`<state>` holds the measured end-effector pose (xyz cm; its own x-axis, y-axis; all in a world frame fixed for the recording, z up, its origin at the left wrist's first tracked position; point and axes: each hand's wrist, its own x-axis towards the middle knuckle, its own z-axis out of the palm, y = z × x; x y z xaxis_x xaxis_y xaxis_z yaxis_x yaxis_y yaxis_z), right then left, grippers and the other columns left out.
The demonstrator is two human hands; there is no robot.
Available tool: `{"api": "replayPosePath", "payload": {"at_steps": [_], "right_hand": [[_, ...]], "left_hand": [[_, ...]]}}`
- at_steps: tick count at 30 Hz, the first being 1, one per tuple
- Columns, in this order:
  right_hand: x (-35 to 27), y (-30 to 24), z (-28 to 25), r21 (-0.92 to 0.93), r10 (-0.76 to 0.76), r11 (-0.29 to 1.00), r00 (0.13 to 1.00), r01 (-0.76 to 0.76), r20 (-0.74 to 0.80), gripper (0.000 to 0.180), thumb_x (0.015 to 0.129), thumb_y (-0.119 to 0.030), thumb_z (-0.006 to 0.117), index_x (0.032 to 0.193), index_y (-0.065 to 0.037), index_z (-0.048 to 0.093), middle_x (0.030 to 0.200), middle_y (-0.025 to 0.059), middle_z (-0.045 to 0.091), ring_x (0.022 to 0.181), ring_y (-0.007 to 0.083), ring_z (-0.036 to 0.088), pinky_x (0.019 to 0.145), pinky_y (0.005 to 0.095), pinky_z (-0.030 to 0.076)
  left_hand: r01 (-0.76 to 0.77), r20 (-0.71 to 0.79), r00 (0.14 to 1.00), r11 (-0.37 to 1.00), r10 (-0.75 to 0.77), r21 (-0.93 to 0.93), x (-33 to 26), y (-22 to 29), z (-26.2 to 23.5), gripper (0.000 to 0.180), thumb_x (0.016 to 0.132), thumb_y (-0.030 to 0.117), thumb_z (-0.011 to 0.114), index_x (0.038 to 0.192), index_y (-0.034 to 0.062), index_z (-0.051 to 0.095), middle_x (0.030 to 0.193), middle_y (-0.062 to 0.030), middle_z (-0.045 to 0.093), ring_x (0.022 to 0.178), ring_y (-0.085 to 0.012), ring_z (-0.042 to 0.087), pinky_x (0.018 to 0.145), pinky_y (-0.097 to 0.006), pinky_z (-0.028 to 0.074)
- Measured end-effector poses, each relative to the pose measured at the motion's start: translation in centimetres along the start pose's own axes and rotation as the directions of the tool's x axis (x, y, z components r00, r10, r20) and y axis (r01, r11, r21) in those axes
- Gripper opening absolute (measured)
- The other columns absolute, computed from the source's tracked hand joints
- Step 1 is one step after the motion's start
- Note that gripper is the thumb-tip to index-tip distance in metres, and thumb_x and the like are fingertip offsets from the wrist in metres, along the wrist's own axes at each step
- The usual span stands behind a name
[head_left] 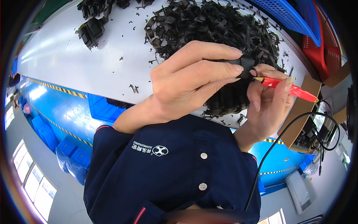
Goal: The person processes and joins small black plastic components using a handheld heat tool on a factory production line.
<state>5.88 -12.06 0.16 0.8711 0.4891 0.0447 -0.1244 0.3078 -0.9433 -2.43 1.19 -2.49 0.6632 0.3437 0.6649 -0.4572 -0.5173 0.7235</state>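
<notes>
My left hand (186, 78) is closed on a small black plastic part (246, 66), pinched between the thumb side and fingertips. My right hand (269, 106) grips a slim knife with a red handle (292, 90). The knife's short metal tip points left and lies at the lower right edge of the black part; whether it touches is too small to tell. Right fingertips are close against the same part. Just below the hands, a row of similar black parts (227, 99) lies at the table's near edge. Behind them rises a large heap of black plastic pieces (212, 28).
Scraps dot the white table (74, 67), with a cluster of black parts (90, 33) at the far left. Blue (289, 15) and red crates (317, 56) stand at the far right, above a cardboard box (307, 97). A black cable (280, 134) loops on the right.
</notes>
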Motion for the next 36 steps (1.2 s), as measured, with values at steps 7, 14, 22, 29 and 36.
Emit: {"api": "replayPosePath", "payload": {"at_steps": [7,14,22,29,36], "right_hand": [[-0.1,0.1,0.3,0.058,0.08,0.995,0.997,-0.079,-0.016,0.037,0.089,-0.024,0.043,0.076,0.009,0.055,0.077,0.0195,0.059,0.035,0.007,0.038,0.031,0.0165,0.023],[-0.2,0.6,-0.2,0.062,0.074,0.995,0.997,-0.072,-0.025,0.036,0.089,-0.024,0.044,0.076,0.007,0.055,0.074,0.0172,0.06,0.033,0.007,0.037,0.03,0.0174,0.022],[-0.7,1.4,0.9,-0.478,-0.386,0.817,0.922,0.323,-0.036,0.009,0.079,-0.001,0.054,0.078,0.007,0.058,0.072,0.015,0.061,0.053,0.0142,0.053,0.047,0.022,0.041],[1.3,1.0,-1.0,-0.649,-0.413,0.71,0.908,0.274,-0.067,0.006,0.076,0.002,0.058,0.08,0.005,0.061,0.07,0.0087,0.059,0.057,0.0099,0.05,0.053,0.018,0.038],[2.2,-0.2,-2.8,-0.611,-0.637,0.599,0.77,0.518,0.028,0.003,0.072,0.004,0.061,0.075,0.004,0.061,0.073,0.01,0.059,0.056,0.0126,0.05,0.051,0.0189,0.037]], "left_hand": [[-0.099,-0.007,0.995,0.995,0.099,0.008,0.1,-0.6,0.4,0.028,0.058,-0.01,0.069,0.084,-0.0019,0.06,0.093,-0.0182,0.057,0.084,-0.0266,0.06,0.07,-0.028,0.052],[-0.17,-0.016,0.985,0.985,0.171,0.044,0.4,-0.7,0.6,0.028,0.058,-0.011,0.069,0.083,-0.0019,0.06,0.09,-0.0171,0.057,0.082,-0.026,0.06,0.069,-0.028,0.053],[-0.164,0.023,0.986,0.982,0.163,0.096,-0.1,-0.4,0.7,0.026,0.057,-0.012,0.069,0.08,-0.0025,0.061,0.09,-0.0172,0.058,0.08,-0.0269,0.061,0.068,-0.029,0.053],[-0.066,0.006,0.998,0.997,0.067,-0.03,0.5,0.7,-0.1,0.039,0.057,-0.007,0.072,0.092,-0.0045,0.056,0.086,-0.0179,0.059,0.078,-0.0264,0.061,0.065,-0.029,0.052],[0.148,0.087,0.987,0.983,-0.139,-0.11,1.8,1.0,-1.2,0.04,0.058,-0.007,0.072,0.093,-0.0062,0.054,0.091,-0.0172,0.055,0.077,-0.0188,0.059,0.059,-0.021,0.052]]}}
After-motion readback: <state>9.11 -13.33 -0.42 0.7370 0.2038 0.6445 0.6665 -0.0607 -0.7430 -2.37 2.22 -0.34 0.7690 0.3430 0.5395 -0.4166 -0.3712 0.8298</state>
